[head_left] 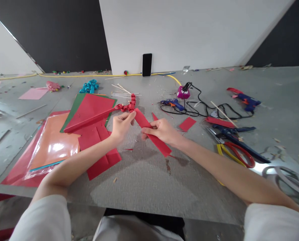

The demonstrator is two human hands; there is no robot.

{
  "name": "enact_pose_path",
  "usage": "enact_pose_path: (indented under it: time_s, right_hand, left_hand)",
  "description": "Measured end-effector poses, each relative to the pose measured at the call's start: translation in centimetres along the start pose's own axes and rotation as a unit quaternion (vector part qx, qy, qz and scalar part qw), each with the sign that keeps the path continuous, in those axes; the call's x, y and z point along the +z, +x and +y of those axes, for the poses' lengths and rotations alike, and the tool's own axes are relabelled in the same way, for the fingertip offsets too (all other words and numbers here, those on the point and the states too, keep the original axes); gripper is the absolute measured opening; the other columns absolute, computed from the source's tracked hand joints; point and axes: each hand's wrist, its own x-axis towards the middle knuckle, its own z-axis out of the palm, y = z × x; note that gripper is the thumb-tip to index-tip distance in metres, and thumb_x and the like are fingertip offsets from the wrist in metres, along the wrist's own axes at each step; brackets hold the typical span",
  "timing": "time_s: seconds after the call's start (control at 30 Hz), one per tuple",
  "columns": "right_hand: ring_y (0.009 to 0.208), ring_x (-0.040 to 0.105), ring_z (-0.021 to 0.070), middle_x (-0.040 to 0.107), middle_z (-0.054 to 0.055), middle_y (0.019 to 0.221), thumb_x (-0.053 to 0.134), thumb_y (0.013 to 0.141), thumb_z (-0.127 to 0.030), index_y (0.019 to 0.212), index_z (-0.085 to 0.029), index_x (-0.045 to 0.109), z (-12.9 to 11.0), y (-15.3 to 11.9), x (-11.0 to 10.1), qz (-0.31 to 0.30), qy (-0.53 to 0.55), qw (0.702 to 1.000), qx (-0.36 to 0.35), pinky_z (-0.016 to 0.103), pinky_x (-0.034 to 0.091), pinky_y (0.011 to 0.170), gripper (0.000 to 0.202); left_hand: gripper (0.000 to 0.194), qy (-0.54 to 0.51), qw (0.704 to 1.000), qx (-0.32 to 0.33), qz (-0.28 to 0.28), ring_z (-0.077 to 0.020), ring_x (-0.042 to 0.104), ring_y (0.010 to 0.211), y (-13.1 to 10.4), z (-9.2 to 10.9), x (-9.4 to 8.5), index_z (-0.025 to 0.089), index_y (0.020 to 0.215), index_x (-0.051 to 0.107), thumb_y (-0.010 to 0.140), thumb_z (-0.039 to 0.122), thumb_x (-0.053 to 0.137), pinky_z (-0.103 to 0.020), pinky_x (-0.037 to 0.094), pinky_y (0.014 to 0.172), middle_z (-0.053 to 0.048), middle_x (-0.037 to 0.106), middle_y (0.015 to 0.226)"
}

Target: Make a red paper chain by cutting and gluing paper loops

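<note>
Red strip [160, 144] is pinched at far end by L hand [122, 126], mid-length by R hand [162, 131]. Phone [146, 65] is propped vs. wall [194, 33].

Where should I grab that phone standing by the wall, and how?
I'd pinch the phone by its two long side edges, coming from the front: it stands upright, dark screen outward, with its back to the white wall, so its sides look free.

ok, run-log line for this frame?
left hand: at far end of red strip | right hand: gripping strip | phone: upright by wall
</note>
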Motion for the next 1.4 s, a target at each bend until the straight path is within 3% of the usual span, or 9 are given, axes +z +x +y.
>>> enact_pose_path:
  time_s: [0.33,0.5,0.7,0.83,0.93,1.03,1.17,1.27,1.4]
  right_hand:
    - [0.072,0.077,0.0199,0.082,0.008,0.078,0.09,0.07,-0.062,0.08,-0.018,0.079,0.4,0.4,-0.1,-0.021,0.002,1.0,-0.002,0.033,0.06,0.075,0.046]
    - [0.077,0.078,0.021,0.082,0.007,0.081,0.083,0.08,-0.059,0.081,-0.021,0.078,0.5,0.1,0.2,-0.043,-0.054,0.998,-0.012,0.034,0.058,0.08,0.039]
    - [0.065,0.064,0.0176,0.071,0.004,0.071,0.061,0.096,-0.05,0.078,-0.021,0.067,0.7,0.0,-0.2,0.086,-0.205,0.968,-0.115,0.033,0.047,0.065,0.035]
    - [0.084,0.065,0.0206,0.073,0.008,0.096,0.068,0.093,-0.052,0.101,-0.02,0.067,0.7,0.2,-0.2,0.173,-0.239,0.935,-0.195,0.035,0.049,0.077,0.033]
    - [0.092,0.067,0.0214,0.074,0.009,0.105,0.067,0.094,-0.057,0.108,-0.021,0.068,0.7,0.1,0.1,0.128,-0.189,0.953,-0.199,0.035,0.051,0.081,0.038]
    - [0.083,0.064,0.0188,0.071,0.004,0.09,0.063,0.097,-0.06,0.096,-0.021,0.069,0.6,-0.3,0.6,0.095,-0.151,0.962,-0.205,0.033,0.049,0.077,0.039]
    - [0.068,0.051,0.0137,0.058,-0.002,0.071,0.067,0.095,-0.06,0.077,-0.02,0.065,0.2,-0.8,1.0,0.114,-0.136,0.961,-0.212,0.03,0.04,0.066,0.044]
    - [0.063,0.048,0.0122,0.057,-0.002,0.066,0.071,0.093,-0.059,0.072,-0.019,0.065,-0.3,-1.1,1.1,0.128,-0.127,0.962,-0.206,0.03,0.039,0.063,0.045]
    - [0.064,0.056,0.0139,0.068,0.001,0.071,0.074,0.089,-0.06,0.078,-0.019,0.072,-0.3,-1.1,1.4,0.088,-0.087,0.978,-0.168,0.03,0.043,0.062,0.042]
  left_hand:
    - [0.04,-0.128,0.982,0.022,0.139,-0.0081,0.048,0.055,5.9,0.0,-3.9,0.018,0.059,0.062,0.083,0.041,0.085,-0.023,0.042,0.056,0.003,0.052,0.058]
    - [0.035,-0.167,0.971,0.001,0.173,-0.0097,0.057,0.061,7.3,0.8,-5.1,0.019,0.066,0.065,0.086,0.042,0.083,-0.023,0.052,0.064,0.002,0.06,0.064]
    - [0.034,-0.122,0.988,0.022,0.087,-0.0109,0.056,0.062,5.5,1.1,-3.6,0.018,0.071,0.072,0.082,0.048,0.084,-0.025,0.048,0.061,0.0,0.064,0.067]
    - [0.041,-0.009,0.997,0.08,0.019,-0.0114,0.052,0.062,2.7,1.3,-1.9,0.017,0.068,0.071,0.084,0.054,0.081,-0.025,0.041,0.059,0.0,0.061,0.065]
    - [0.047,0.06,0.99,0.12,-0.043,-0.0109,0.046,0.06,0.8,1.7,-1.0,0.017,0.062,0.064,0.088,0.054,0.077,-0.026,0.037,0.057,0.001,0.055,0.061]
    - [0.051,0.077,0.982,0.14,-0.1,-0.0112,0.043,0.059,-0.4,2.0,-0.2,0.018,0.061,0.061,0.092,0.056,0.072,-0.026,0.035,0.056,0.001,0.051,0.059]
    - [0.047,0.067,0.978,0.137,-0.14,-0.0116,0.044,0.061,-1.3,2.3,0.3,0.018,0.07,0.065,0.094,0.058,0.069,-0.026,0.034,0.057,0.0,0.054,0.065]
    - [0.051,0.065,0.981,0.126,-0.132,-0.011,0.041,0.06,-1.4,2.7,0.2,0.018,0.066,0.059,0.095,0.06,0.068,-0.027,0.033,0.056,0.001,0.05,0.063]
    - [0.054,0.052,0.991,0.112,-0.046,-0.0096,0.034,0.057,-0.8,2.9,-0.3,0.019,0.061,0.048,0.095,0.055,0.069,-0.026,0.029,0.054,0.004,0.039,0.059]
